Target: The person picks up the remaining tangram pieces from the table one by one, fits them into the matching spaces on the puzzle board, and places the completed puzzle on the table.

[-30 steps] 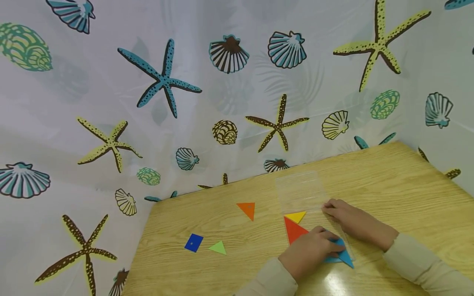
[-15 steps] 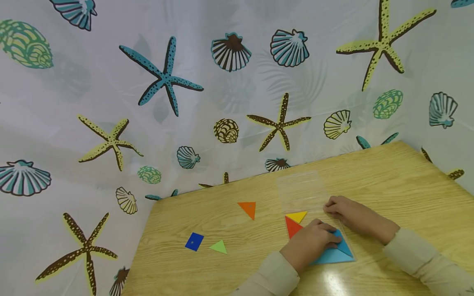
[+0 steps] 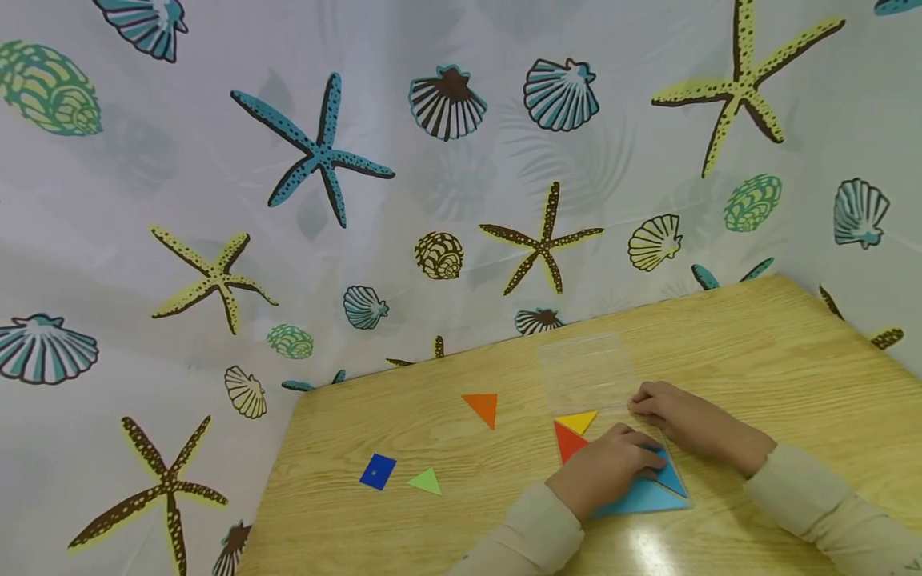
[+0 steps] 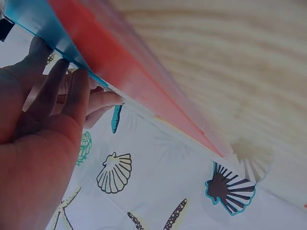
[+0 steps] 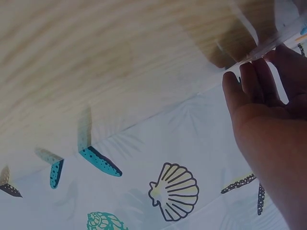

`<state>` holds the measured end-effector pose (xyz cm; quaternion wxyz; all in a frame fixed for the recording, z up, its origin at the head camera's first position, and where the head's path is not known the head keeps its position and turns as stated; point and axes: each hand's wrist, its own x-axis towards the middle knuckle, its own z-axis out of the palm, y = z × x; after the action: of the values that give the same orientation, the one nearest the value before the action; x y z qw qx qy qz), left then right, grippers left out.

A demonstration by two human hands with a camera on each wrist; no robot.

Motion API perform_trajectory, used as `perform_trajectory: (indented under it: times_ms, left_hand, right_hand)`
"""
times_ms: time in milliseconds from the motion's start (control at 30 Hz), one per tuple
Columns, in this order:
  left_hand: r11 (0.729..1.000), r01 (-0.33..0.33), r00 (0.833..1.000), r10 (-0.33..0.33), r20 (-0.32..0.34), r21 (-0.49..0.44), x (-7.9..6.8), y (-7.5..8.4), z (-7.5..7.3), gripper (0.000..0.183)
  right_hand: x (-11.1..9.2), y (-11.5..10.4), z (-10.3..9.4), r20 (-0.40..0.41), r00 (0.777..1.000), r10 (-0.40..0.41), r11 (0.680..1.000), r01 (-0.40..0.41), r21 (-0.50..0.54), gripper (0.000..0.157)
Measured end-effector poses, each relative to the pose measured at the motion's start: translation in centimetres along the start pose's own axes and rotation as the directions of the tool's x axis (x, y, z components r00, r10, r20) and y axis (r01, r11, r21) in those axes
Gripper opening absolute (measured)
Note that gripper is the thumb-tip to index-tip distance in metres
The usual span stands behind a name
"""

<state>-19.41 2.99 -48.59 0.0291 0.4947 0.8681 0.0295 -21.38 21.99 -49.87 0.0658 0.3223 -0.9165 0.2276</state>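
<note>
A clear plastic case (image 3: 618,416) lies on the table with its transparent lid (image 3: 587,370) spread out behind it. Inside are a red triangle (image 3: 567,440), a yellow triangle (image 3: 577,422), a blue triangle (image 3: 672,475) and a light-blue piece (image 3: 644,498). My left hand (image 3: 608,468) reaches over the case and presses its extended fingertips on the blue triangle, hiding part of the red and light-blue pieces. At the case's far right corner, my right hand (image 3: 677,418) pinches the edge between thumb and fingers.
Left of the case, an orange triangle (image 3: 484,408), a dark blue four-sided piece (image 3: 378,472) and a light green triangle (image 3: 427,481) lie loose on the wooden table (image 3: 446,528). A curtain (image 3: 446,184) printed with shells and starfish hangs behind the table.
The blue triangle, which stuck out past the case's near right corner, now sits inside along the right side. My left hand shifted slightly; my right hand stayed at the corner.
</note>
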Motion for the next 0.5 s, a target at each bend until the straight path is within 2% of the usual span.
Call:
perform_trajectory:
  times_ms: [267,500]
  left_hand:
    - [0.997,-0.078,0.997,0.077,0.021,0.029,-0.06,0.12,0.08,0.030]
    - [0.995,-0.086,0.996,0.086,0.004,0.049,-0.18,0.12,0.40,0.030]
  right_hand:
    - [0.00,-0.21,0.05,-0.015,1.000,-0.010,1.000,0.010,0.016,0.023]
    - [-0.03,-0.39,0.06,-0.008,1.000,0.001,1.000,-0.001,0.003,0.023]
